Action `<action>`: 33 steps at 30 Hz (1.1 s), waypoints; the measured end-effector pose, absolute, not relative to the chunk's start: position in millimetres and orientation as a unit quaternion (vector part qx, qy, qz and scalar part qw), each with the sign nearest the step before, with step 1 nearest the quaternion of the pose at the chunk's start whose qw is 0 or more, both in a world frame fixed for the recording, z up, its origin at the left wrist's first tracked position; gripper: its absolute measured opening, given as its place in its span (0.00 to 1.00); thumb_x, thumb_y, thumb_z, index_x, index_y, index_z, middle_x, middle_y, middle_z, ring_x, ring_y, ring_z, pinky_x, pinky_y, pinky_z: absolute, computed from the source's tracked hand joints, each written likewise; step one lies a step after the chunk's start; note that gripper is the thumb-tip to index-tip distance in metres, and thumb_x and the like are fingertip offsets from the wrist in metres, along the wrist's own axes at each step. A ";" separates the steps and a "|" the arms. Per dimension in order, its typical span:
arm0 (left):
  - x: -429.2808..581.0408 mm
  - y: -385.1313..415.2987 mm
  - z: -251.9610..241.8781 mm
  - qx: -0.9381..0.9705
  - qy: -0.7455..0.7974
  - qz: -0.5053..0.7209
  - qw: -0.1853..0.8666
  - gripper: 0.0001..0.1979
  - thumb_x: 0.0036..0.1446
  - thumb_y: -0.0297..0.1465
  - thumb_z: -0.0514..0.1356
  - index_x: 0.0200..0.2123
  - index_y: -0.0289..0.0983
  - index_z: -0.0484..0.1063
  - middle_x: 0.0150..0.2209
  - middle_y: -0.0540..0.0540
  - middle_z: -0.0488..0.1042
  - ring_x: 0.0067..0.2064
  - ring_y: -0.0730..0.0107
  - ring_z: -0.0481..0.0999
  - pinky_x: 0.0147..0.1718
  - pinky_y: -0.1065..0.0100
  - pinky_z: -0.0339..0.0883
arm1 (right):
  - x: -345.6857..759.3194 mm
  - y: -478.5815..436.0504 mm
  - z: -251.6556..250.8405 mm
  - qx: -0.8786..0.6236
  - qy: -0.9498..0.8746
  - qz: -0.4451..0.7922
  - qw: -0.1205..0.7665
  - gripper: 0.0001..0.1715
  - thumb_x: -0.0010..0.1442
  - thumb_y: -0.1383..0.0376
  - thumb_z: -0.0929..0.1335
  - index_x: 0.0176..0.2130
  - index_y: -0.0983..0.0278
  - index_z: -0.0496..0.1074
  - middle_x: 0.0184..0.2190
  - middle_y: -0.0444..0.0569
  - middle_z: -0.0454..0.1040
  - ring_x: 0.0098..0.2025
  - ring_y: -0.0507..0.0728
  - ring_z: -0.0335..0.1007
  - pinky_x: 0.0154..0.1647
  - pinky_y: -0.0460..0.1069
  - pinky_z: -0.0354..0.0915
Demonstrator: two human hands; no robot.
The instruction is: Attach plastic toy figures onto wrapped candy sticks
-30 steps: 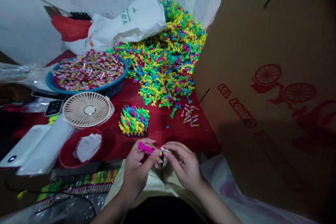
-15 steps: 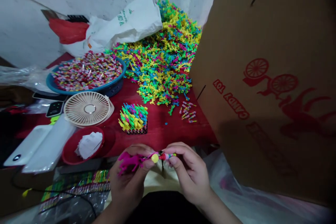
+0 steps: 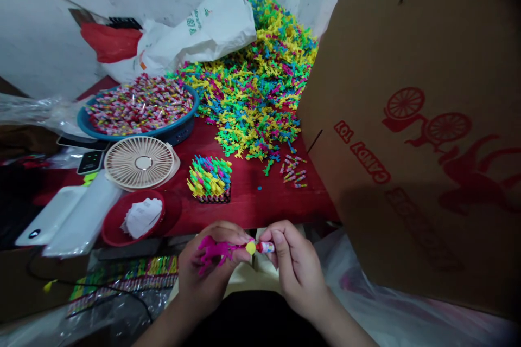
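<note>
I see left hand (image 3: 203,286) pinched on magenta figure (image 3: 208,248); right hand (image 3: 296,265), just beside it, pinching red-ended tube (image 3: 266,247).

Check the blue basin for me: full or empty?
Full. The blue basin holds many small red-and-white pieces, heaped in a mound that rises above its rim.

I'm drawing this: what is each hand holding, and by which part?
Left hand: pink toy, near the yellow disc. Right hand: small tube, opposite its red end.
</note>
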State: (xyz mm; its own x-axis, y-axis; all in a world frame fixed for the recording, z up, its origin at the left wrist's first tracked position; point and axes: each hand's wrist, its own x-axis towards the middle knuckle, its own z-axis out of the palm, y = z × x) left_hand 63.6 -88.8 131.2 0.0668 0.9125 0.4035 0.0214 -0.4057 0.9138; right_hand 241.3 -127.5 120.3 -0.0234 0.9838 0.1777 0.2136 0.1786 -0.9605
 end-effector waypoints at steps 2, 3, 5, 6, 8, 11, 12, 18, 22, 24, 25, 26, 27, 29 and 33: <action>62.1 -86.7 129.6 0.629 0.378 0.557 0.389 0.06 0.59 0.35 0.72 0.31 0.41 0.82 0.30 0.45 0.83 0.34 0.60 0.84 0.36 0.62 0.81 | 242.1 -124.6 117.4 -0.508 -0.573 0.439 0.470 0.20 0.79 0.55 0.58 0.41 0.59 0.72 0.25 0.42 0.68 0.24 0.52 0.65 0.25 0.45 0.61; 60.9 -85.5 128.5 0.634 0.379 0.549 0.390 0.05 0.58 0.34 0.72 0.31 0.41 0.82 0.31 0.45 0.84 0.34 0.61 0.84 0.36 0.62 0.81 | 243.1 -122.4 115.9 -0.504 -0.566 0.460 0.463 0.21 0.79 0.54 0.58 0.41 0.60 0.72 0.25 0.41 0.68 0.24 0.52 0.64 0.25 0.45 0.61; 57.7 -82.9 125.3 0.644 0.387 0.531 0.392 0.03 0.58 0.33 0.72 0.32 0.41 0.83 0.31 0.46 0.84 0.34 0.61 0.84 0.36 0.63 0.81 | 246.1 -117.1 113.6 -0.487 -0.563 0.499 0.444 0.21 0.79 0.53 0.59 0.44 0.60 0.73 0.25 0.41 0.69 0.26 0.52 0.66 0.28 0.45 0.63; 55.6 -81.6 123.1 0.648 0.393 0.521 0.392 0.02 0.58 0.32 0.71 0.34 0.42 0.83 0.32 0.46 0.84 0.34 0.62 0.84 0.36 0.64 0.80 | 247.9 -114.3 112.7 -0.476 -0.571 0.510 0.433 0.20 0.79 0.53 0.60 0.46 0.60 0.74 0.27 0.42 0.72 0.29 0.52 0.69 0.32 0.46 0.65; 50.9 -79.0 118.0 0.654 0.410 0.501 0.391 0.02 0.59 0.32 0.70 0.37 0.42 0.85 0.34 0.46 0.85 0.36 0.62 0.85 0.38 0.64 0.81 | 251.4 -109.1 111.3 -0.460 -0.596 0.508 0.420 0.16 0.76 0.53 0.66 0.48 0.59 0.78 0.34 0.45 0.78 0.37 0.54 0.74 0.40 0.48 0.69; 42.3 -75.7 109.0 0.665 0.430 0.474 0.385 0.06 0.61 0.32 0.68 0.41 0.42 0.86 0.38 0.43 0.86 0.39 0.59 0.86 0.42 0.62 0.81 | 254.2 -101.4 105.6 -0.450 -0.631 0.469 0.423 0.11 0.68 0.56 0.74 0.47 0.58 0.83 0.41 0.49 0.81 0.45 0.58 0.76 0.48 0.52 0.70; 39.2 -74.9 105.7 0.677 0.423 0.464 0.384 0.07 0.62 0.32 0.67 0.42 0.43 0.86 0.39 0.42 0.86 0.41 0.59 0.86 0.42 0.61 0.81 | 254.2 -98.4 101.4 -0.449 -0.645 0.458 0.417 0.10 0.67 0.56 0.75 0.46 0.57 0.84 0.41 0.50 0.81 0.46 0.59 0.75 0.49 0.53 0.70; 20.2 -76.8 77.9 0.769 0.390 0.357 0.361 0.18 0.67 0.29 0.61 0.57 0.47 0.81 0.52 0.41 0.85 0.53 0.56 0.84 0.51 0.59 0.80 | 239.1 -63.5 44.5 -0.449 -0.632 0.530 0.342 0.18 0.54 0.54 0.82 0.28 0.63 0.80 0.28 0.44 0.75 0.29 0.53 0.70 0.28 0.46 0.65; 8.2 -76.7 54.3 0.710 0.495 0.387 0.317 0.26 0.66 0.34 0.64 0.66 0.45 0.72 0.60 0.39 0.80 0.59 0.53 0.81 0.58 0.53 0.77 | 213.6 -27.4 8.1 -0.518 -0.553 0.483 0.439 0.11 0.56 0.59 0.79 0.35 0.63 0.80 0.32 0.48 0.81 0.34 0.58 0.78 0.36 0.50 0.73; 3.3 -73.5 46.5 0.671 0.529 0.414 0.313 0.24 0.66 0.36 0.64 0.64 0.42 0.72 0.56 0.38 0.82 0.54 0.55 0.83 0.55 0.54 0.78 | 200.6 -13.5 -1.5 -0.535 -0.563 0.422 0.467 0.07 0.60 0.63 0.77 0.38 0.63 0.80 0.36 0.51 0.84 0.40 0.60 0.81 0.43 0.51 0.74; 1.3 -71.5 44.0 0.652 0.545 0.424 0.314 0.23 0.66 0.37 0.64 0.63 0.41 0.73 0.54 0.39 0.82 0.52 0.57 0.84 0.54 0.55 0.79 | 195.1 -8.8 -4.7 -0.539 -0.576 0.395 0.470 0.05 0.61 0.64 0.76 0.39 0.63 0.80 0.37 0.51 0.84 0.41 0.60 0.81 0.45 0.51 0.74; -0.1 -69.5 42.4 0.633 0.560 0.431 0.316 0.23 0.65 0.37 0.64 0.61 0.40 0.73 0.52 0.39 0.83 0.50 0.57 0.84 0.52 0.57 0.79 | 190.6 -5.7 -7.2 -0.545 -0.590 0.371 0.466 0.03 0.63 0.65 0.74 0.39 0.63 0.80 0.38 0.52 0.84 0.42 0.60 0.82 0.45 0.51 0.74; -1.1 -67.6 41.5 0.616 0.573 0.437 0.318 0.22 0.65 0.38 0.64 0.60 0.40 0.73 0.50 0.39 0.83 0.49 0.58 0.84 0.51 0.58 0.79 | 187.2 -3.9 -9.1 -0.553 -0.603 0.348 0.457 0.03 0.65 0.65 0.73 0.38 0.62 0.79 0.37 0.52 0.84 0.41 0.60 0.82 0.44 0.51 0.74; -1.5 -64.6 41.1 0.589 0.590 0.448 0.324 0.21 0.64 0.39 0.65 0.58 0.39 0.74 0.50 0.39 0.82 0.49 0.58 0.84 0.48 0.60 0.80 | 183.5 -3.3 -11.7 -0.571 -0.624 0.308 0.436 0.04 0.67 0.65 0.72 0.37 0.62 0.78 0.36 0.51 0.83 0.41 0.60 0.82 0.43 0.50 0.74; 3.8 -60.2 41.8 0.582 0.585 0.464 0.323 0.16 0.65 0.39 0.65 0.52 0.38 0.76 0.47 0.40 0.82 0.48 0.59 0.83 0.47 0.62 0.79 | 182.3 -2.7 -8.8 -0.612 -0.677 0.249 0.324 0.05 0.68 0.67 0.72 0.37 0.63 0.77 0.36 0.53 0.82 0.41 0.61 0.82 0.42 0.50 0.72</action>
State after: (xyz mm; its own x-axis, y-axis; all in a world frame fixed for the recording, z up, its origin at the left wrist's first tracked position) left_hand 3.8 -60.2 41.8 -0.1145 0.9801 0.1622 0.3808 -0.1075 0.9184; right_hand 182.3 -2.7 -8.8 -0.0411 0.9902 0.1333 0.6670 0.1266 -0.7342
